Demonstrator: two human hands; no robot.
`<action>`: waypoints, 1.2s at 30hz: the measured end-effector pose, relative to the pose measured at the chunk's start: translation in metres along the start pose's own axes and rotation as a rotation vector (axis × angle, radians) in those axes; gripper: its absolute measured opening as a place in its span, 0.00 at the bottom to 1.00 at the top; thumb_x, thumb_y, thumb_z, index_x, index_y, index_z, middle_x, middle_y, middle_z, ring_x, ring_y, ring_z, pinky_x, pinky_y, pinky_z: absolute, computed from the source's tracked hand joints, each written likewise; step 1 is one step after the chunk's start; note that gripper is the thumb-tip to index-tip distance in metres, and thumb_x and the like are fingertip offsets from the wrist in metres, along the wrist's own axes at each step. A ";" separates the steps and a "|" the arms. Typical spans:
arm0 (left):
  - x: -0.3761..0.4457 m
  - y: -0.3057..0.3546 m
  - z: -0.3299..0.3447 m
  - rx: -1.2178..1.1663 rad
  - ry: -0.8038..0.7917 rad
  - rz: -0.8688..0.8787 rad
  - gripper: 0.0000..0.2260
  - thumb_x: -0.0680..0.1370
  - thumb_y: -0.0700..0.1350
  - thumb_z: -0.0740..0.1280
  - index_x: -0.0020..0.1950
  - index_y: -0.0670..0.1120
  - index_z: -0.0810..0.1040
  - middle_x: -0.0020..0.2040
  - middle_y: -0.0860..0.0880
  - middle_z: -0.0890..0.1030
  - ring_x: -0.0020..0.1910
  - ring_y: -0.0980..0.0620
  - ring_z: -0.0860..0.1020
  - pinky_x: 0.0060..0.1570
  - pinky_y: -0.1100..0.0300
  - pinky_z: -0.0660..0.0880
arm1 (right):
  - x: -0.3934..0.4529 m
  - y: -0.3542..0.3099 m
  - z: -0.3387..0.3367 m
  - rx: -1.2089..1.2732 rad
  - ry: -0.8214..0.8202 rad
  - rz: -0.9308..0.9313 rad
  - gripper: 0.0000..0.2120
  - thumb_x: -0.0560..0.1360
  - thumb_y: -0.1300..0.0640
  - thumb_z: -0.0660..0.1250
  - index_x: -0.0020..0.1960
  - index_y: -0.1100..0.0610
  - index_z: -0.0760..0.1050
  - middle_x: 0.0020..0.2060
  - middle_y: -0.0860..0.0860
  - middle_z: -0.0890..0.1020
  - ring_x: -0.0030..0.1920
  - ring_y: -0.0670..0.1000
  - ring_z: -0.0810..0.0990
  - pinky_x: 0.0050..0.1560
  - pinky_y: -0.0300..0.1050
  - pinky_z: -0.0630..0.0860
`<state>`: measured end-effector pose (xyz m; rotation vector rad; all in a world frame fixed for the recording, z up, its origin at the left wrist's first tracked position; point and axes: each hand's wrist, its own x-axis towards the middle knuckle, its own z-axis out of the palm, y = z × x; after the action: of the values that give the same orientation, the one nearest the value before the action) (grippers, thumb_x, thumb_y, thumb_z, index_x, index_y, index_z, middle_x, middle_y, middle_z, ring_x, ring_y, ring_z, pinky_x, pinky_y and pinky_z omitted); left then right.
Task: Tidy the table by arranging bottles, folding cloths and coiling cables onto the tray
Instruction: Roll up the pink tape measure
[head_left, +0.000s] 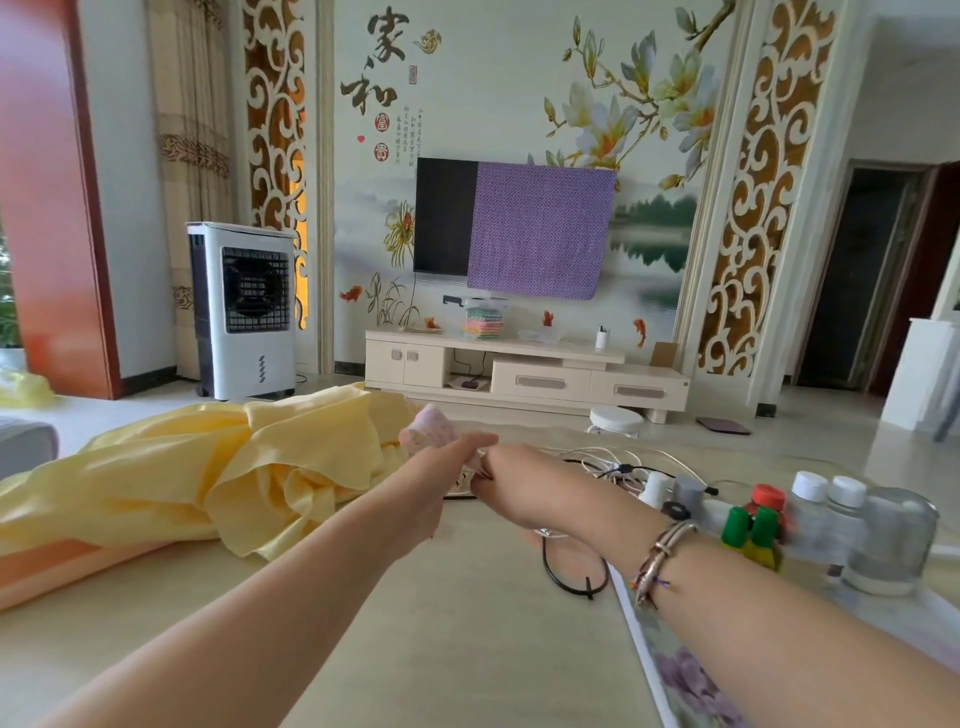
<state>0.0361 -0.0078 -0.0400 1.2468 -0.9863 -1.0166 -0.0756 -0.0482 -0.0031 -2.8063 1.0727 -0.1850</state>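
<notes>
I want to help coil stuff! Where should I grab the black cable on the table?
Probably take the black cable at its looped end nearest you, coming down from above on the near side. That loop lies flat on bare table, apart from the bottles; farther back it runs under the right forearm toward the tangled white cables.

Cloth (182, 499) left on table (441, 623), bottles (810, 525) right, cables (613, 467) seemingly between

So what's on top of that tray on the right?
On the tray stand bottles: two green-capped, one red-capped, two white-capped and a big clear jar. The right forearm covers part of the tray, so anything beneath it is hidden.
</notes>
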 end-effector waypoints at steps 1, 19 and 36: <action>0.003 -0.003 -0.001 0.037 0.017 0.012 0.12 0.77 0.52 0.66 0.58 0.50 0.80 0.67 0.49 0.72 0.71 0.52 0.63 0.71 0.51 0.52 | 0.000 0.000 0.001 0.003 0.001 -0.009 0.08 0.79 0.57 0.56 0.43 0.57 0.69 0.40 0.55 0.75 0.39 0.54 0.70 0.30 0.42 0.62; 0.010 0.024 0.018 0.121 0.010 0.086 0.08 0.80 0.47 0.63 0.47 0.43 0.70 0.31 0.52 0.63 0.27 0.57 0.62 0.26 0.65 0.62 | -0.043 0.055 0.002 -0.082 0.052 -0.120 0.06 0.77 0.55 0.60 0.43 0.53 0.65 0.40 0.51 0.74 0.42 0.55 0.75 0.40 0.49 0.70; -0.002 0.040 0.047 1.193 -0.390 0.015 0.06 0.80 0.39 0.57 0.45 0.44 0.71 0.33 0.50 0.65 0.29 0.54 0.62 0.28 0.65 0.60 | -0.068 0.083 -0.012 0.703 0.349 -0.092 0.22 0.67 0.58 0.78 0.51 0.52 0.67 0.51 0.48 0.76 0.42 0.48 0.78 0.39 0.46 0.80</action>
<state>-0.0076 -0.0166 0.0034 2.0017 -2.0568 -0.6212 -0.1819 -0.0649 -0.0094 -2.2161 0.7282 -0.8943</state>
